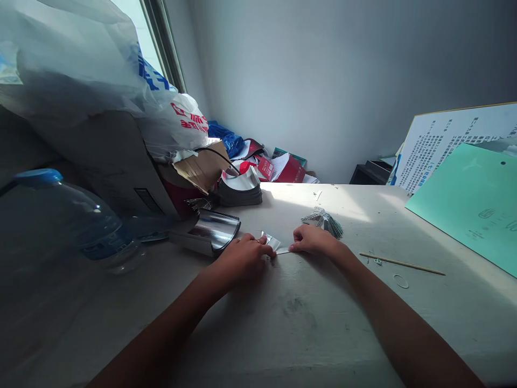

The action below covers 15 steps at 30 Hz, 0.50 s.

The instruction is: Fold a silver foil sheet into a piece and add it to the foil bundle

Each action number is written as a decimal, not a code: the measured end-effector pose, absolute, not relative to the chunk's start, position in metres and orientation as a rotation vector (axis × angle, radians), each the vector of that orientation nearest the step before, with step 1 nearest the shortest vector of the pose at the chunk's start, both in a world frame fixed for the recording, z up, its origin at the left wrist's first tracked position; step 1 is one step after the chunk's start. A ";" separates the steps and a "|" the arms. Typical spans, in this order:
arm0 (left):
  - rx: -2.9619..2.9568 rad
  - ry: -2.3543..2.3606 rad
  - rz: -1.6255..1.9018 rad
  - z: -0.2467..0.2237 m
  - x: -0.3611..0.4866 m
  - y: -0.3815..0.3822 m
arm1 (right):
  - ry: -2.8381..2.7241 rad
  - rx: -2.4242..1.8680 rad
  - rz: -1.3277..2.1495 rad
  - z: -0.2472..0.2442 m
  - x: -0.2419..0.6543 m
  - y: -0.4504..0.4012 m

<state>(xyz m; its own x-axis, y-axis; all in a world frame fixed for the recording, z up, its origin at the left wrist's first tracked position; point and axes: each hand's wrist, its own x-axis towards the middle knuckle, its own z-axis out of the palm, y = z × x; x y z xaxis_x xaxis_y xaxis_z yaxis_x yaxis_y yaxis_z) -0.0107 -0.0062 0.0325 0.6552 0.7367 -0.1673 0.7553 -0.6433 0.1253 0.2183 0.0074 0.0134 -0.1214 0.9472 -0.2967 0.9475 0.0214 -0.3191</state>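
Your right grip (306,238) pinches 1 end of the silver strip (272,242), thumb against fingertips, low over the desk (323,328). Your left grip (247,252) lies at the other end with its fingers bent down; I cannot tell whether it pinches or only presses. The strip lies between your 2 hands, near the middle of the desk.

The strip looks thin, so an uneven pull from your 2 hands could crease or tear it, and a loose left hold could let it slip askew. Your left hand is right beside the curved shiny shell (216,230); a sideways swing could knock it. Your right hand is close to the wire bundle (329,223), so a forward push could scatter its wires.

Counted: 1 strip in your hands, 1 shell, 1 wire bundle by your right hand, 1 thin stick (404,264), 1 pale ring (401,281), 1 bottle (100,226) and 1 green sheet (460,207). The single wires overlap too closely to count.
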 end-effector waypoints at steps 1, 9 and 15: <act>2.688 1.229 -0.143 0.032 -0.011 -0.006 | 2.257 2.071 -0.710 0.013 0.220 0.008; 2.719 1.216 -0.114 0.022 -0.011 0.000 | 2.401 1.966 -0.771 0.012 0.226 0.004; 2.760 1.183 0.037 0.016 -0.011 0.001 | 2.467 1.883 -0.779 0.015 0.217 0.000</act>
<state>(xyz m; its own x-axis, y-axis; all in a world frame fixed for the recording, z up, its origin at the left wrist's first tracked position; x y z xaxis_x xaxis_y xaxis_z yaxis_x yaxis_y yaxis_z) -0.0110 0.0011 0.0161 0.6907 0.7224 -0.0321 0.7190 -0.6814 0.1365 0.2174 0.0003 0.0154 -0.3062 0.9208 -0.2414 0.8926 0.1896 -0.4090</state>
